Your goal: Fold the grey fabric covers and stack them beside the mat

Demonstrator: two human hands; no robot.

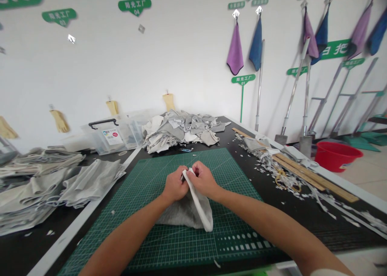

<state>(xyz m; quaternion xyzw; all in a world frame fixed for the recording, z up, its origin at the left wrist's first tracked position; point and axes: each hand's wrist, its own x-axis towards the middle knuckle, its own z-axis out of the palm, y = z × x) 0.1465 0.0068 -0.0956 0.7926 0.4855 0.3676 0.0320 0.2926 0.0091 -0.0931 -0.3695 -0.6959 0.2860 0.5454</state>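
Observation:
Over the green cutting mat (145,243), both hands grip one grey fabric piece (184,215) with a pale, thick edge. My left hand (176,185) is closed at the top of the fabric, on its left side. Right beside it, my right hand (205,181) pinches the same upper edge with bent fingers. From there the cloth hangs down, its lower part resting on the mat and its white edge slanting toward the lower right. The fingertips are partly hidden, and a small dark thing between the hands is too unclear to name.
Stacked grey cloths (87,183) lie at left. Behind the mat are a heap of grey pieces (184,128), a clear plastic box (110,139) and a small blue tool (185,150). To the right lie wooden rulers (314,179), scissors (286,181) and scraps; a red bucket (335,157) stands beyond.

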